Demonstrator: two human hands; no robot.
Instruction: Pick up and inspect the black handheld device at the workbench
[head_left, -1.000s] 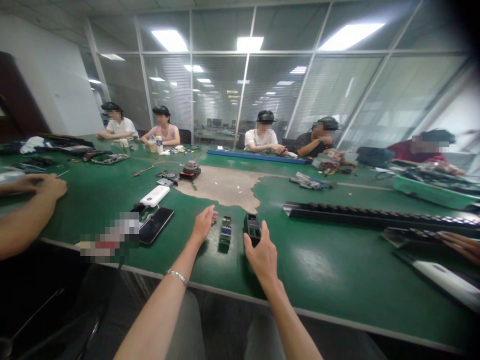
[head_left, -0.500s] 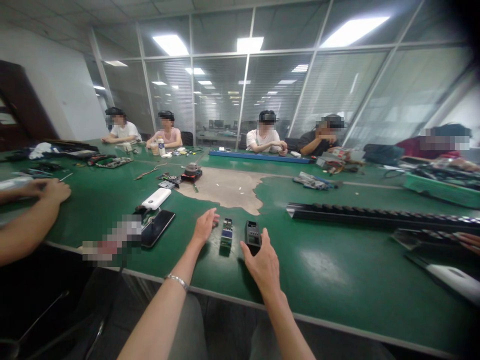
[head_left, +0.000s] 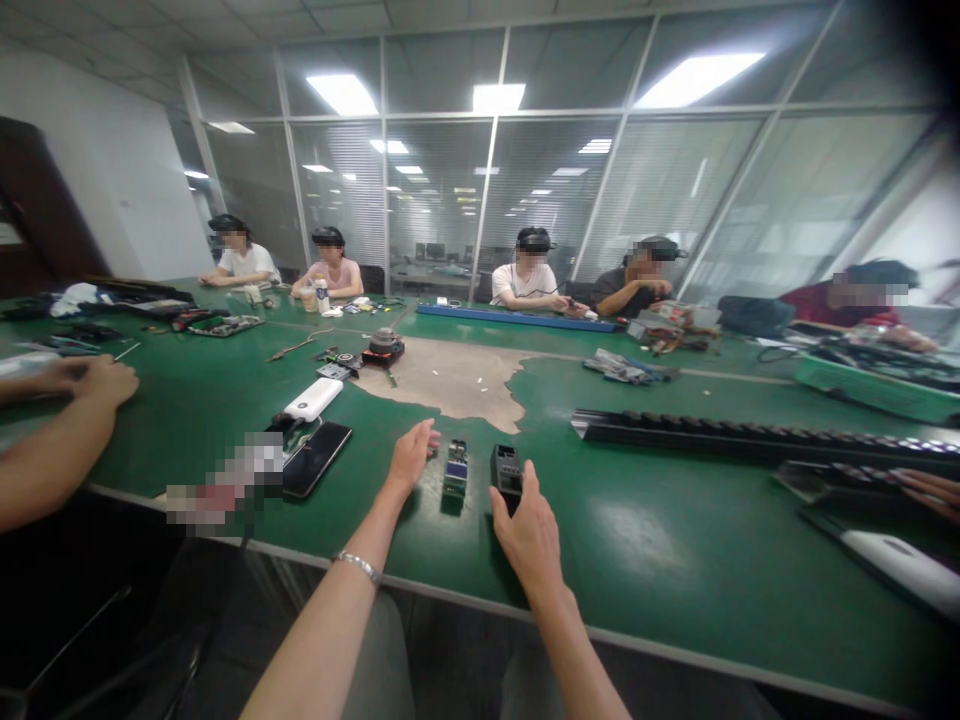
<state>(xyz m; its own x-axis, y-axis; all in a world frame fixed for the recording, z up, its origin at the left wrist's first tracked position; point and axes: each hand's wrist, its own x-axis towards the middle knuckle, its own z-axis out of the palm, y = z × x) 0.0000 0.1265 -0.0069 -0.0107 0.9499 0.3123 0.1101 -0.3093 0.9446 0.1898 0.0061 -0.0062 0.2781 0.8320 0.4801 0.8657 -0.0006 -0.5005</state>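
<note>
As things stand on the worktop [head_left: 622, 610]: the circuit board [head_left: 455, 475] and the black casing [head_left: 508, 465] sit side by side, a strip of green surface between them.
Done so far: the board is outside the casing, the two unjoined; that separation is the only finished state I can judge from how they lie.
Left undone: neither piece is raised off the surface, and no fitting together looks under way.
Left hand [head_left: 414, 452]: loosely curled, with nothing visible in it; the fingers point toward the board.
Right hand [head_left: 531, 525]: wide, thumb and forefinger apart around the near end of the casing; whether skin actually touches it I cannot tell.
Circuit board: just beside the left fingertips, on their right side, with a small gap; it lies between the two hands.
Black casing: just ahead of the right palm, its upper face showing openings, its near end partly hidden by the hand.
Farther left: a dark phone [head_left: 318, 460] lies near a white power bank [head_left: 314, 399], both well apart from the board.
</note>
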